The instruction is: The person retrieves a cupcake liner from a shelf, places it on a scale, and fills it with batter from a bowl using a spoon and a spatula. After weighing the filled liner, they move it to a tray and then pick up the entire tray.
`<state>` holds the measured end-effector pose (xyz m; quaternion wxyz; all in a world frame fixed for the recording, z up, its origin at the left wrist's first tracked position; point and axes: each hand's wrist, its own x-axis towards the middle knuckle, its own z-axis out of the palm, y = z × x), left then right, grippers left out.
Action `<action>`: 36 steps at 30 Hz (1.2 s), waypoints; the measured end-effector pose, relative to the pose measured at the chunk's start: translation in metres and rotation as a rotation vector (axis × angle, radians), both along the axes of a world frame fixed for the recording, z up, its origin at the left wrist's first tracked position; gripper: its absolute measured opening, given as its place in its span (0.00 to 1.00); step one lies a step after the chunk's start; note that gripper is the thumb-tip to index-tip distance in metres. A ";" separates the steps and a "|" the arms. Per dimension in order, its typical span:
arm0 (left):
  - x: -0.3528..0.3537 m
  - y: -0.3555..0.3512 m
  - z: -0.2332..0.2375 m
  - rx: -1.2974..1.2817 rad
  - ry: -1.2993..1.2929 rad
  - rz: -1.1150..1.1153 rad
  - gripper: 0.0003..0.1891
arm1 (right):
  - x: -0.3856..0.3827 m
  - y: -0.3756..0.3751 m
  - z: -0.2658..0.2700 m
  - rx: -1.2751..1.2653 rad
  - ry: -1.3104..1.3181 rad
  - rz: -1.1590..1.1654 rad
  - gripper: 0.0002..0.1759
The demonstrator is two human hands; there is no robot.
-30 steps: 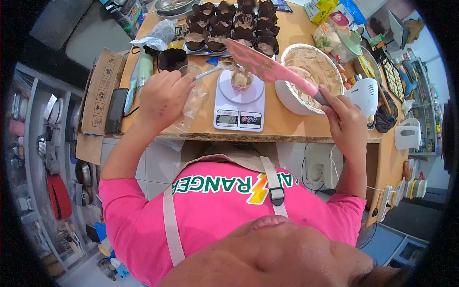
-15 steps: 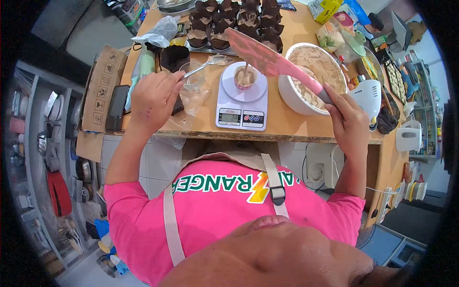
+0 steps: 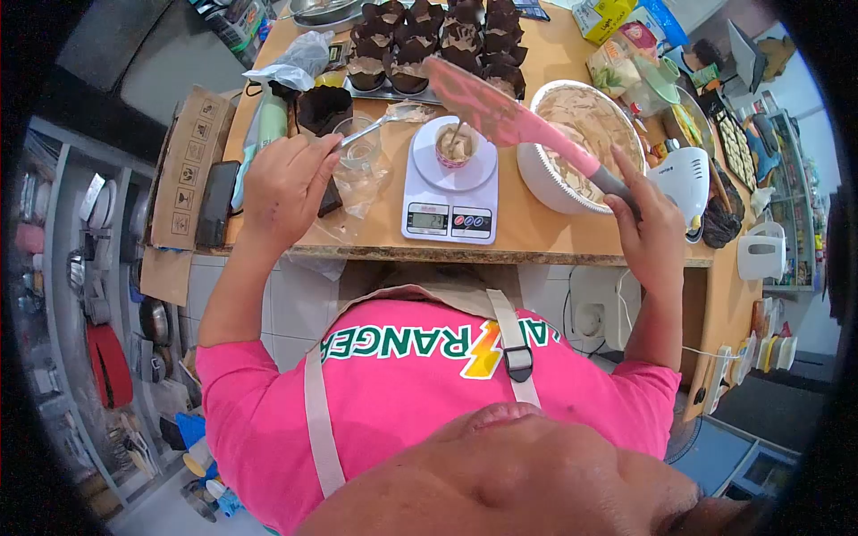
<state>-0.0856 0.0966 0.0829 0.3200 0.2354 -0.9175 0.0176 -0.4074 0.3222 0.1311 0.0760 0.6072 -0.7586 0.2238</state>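
Note:
My left hand (image 3: 290, 183) is closed on a spoon (image 3: 365, 131) with a batter-smeared bowl, tilted to the right. My right hand (image 3: 645, 214) grips the grey handle of a pink spatula (image 3: 500, 118), its index finger raised. The spatula's brown-smeared blade extends over a small pink patterned paper cup (image 3: 455, 162). Light brown batter lies in the cup, and a thin strand hangs above it. The cup stands on a white digital kitchen scale (image 3: 416, 196). Beneath the spatula's handle is a white bowl (image 3: 541, 174) of swirled light brown batter (image 3: 581, 112).
Filled dark paper cups (image 3: 413, 71) stand in a tray behind the scale. A clear plastic cup (image 3: 359, 152), plastic wrap and an empty dark liner (image 3: 324, 107) lie near my left hand. A white hand mixer (image 3: 684, 183) sits right of the bowl, and a cardboard box (image 3: 189, 174) at left.
The batter strand over the small cup is thinner. My right hand and the spatula have shifted slightly to the right, with the index finger lifted. My left hand has hardly moved.

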 end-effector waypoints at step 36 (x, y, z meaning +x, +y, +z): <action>-0.011 -0.008 -0.016 0.243 0.170 -0.078 0.09 | -0.040 0.040 0.027 -0.108 -0.358 -0.100 0.22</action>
